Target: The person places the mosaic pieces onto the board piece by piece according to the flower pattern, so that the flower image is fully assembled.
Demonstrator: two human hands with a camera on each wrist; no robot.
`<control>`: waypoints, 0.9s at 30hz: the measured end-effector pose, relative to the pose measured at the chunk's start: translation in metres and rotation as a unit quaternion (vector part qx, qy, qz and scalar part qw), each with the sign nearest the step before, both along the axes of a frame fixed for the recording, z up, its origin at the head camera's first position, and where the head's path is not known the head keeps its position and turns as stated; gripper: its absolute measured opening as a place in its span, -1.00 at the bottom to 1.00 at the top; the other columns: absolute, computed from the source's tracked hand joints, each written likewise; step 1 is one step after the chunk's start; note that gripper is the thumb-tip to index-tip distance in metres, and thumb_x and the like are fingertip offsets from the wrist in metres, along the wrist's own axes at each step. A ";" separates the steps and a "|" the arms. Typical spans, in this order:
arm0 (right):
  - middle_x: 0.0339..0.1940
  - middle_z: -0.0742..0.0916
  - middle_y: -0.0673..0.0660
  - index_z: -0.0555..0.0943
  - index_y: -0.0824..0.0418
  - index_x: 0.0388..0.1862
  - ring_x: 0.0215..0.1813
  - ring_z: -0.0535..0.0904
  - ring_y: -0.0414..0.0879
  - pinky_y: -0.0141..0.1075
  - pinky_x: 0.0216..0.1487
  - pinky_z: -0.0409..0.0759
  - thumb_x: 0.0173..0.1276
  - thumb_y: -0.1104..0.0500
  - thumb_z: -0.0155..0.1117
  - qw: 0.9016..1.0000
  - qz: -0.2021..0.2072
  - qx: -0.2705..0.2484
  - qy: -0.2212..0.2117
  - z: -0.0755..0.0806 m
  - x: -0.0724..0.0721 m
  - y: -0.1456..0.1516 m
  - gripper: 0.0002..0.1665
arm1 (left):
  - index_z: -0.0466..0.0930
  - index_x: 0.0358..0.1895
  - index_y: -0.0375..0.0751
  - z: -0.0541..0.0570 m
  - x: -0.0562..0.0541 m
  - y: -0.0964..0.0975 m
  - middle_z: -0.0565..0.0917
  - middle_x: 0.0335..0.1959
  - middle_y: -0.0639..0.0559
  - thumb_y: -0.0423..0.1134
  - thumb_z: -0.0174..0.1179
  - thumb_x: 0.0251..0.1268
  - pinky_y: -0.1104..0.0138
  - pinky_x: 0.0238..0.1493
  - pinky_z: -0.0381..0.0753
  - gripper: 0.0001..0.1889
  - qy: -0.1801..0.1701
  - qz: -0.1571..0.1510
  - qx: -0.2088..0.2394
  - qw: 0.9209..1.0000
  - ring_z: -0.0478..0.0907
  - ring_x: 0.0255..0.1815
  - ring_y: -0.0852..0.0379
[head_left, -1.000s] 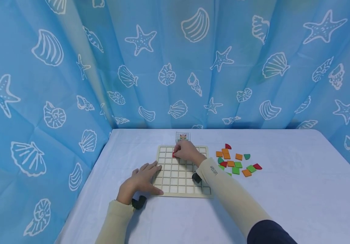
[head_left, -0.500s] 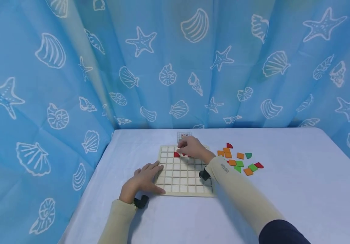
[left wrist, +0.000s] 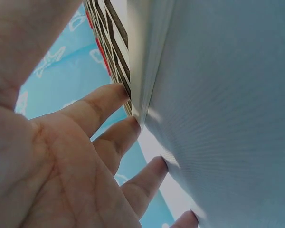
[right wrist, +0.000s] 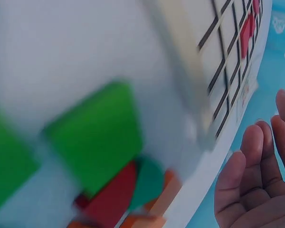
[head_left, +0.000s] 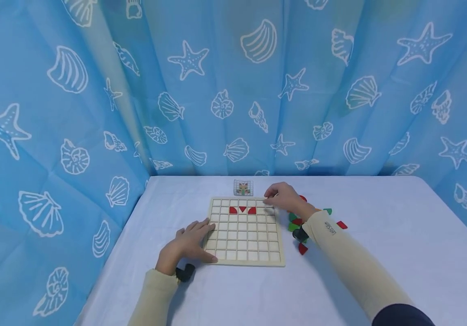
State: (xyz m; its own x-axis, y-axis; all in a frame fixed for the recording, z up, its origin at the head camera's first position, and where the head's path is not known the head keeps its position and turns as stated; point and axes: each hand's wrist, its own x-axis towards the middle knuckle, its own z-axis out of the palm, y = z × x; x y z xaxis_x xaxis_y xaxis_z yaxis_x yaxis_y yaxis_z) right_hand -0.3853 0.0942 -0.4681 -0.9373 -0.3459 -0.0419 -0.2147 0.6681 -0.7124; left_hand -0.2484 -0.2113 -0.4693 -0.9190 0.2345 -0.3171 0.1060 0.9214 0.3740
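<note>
My left hand lies with spread fingers along the left edge of the grid board. In the left wrist view its fingertips touch the board's side and the white cloth. Three red pieces sit in a row near the board's far side: a quarter-round, a small triangle and another quarter-round. Over the board's far right corner hovers my right hand, its fingers loosely bent. Nothing shows between its thumb and fingers in the right wrist view.
A small pattern card lies behind the board. Right of the board are scattered pieces, partly hidden by the right forearm: a green square, a red quarter-round, another red piece and orange ones. A blue shell-print curtain hangs behind.
My right hand has moved right, off the red pieces to the board's far right corner, uncovering the row and the card. The left hand stays on the board's edge.
</note>
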 end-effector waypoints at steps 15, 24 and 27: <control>-0.08 0.70 0.18 0.66 0.20 -0.03 -0.12 0.55 0.01 -0.22 -0.05 0.61 0.35 0.03 0.34 0.998 -0.045 0.043 -0.031 -0.003 -0.004 0.047 -0.67 | 0.15 0.55 -0.02 -0.005 -0.002 -0.003 0.04 0.63 -0.02 0.18 0.47 -0.01 -0.29 0.48 -0.05 0.04 -0.005 -0.012 -0.007 1.000 -0.07 0.62 -0.20; -0.06 0.69 0.23 0.64 0.25 0.02 -0.06 0.54 0.08 -0.09 0.07 0.58 0.38 0.06 0.29 0.997 -0.055 0.056 -0.019 0.005 -0.009 0.067 -0.66 | 0.19 0.53 -0.01 -0.002 -0.004 -0.002 0.08 0.62 -0.01 0.18 0.49 -0.04 -0.29 0.48 -0.05 0.04 0.001 -0.008 -0.001 1.000 -0.04 0.61 -0.20; -0.07 0.68 0.22 0.64 0.26 0.03 -0.06 0.53 0.06 -0.11 0.06 0.58 0.38 0.08 0.29 0.996 -0.059 0.059 -0.026 0.004 -0.007 0.070 -0.66 | 0.17 0.54 -0.01 -0.002 -0.003 -0.002 0.06 0.62 -0.02 0.18 0.48 -0.03 -0.29 0.48 -0.03 0.04 -0.004 -0.009 -0.012 1.000 -0.05 0.62 -0.20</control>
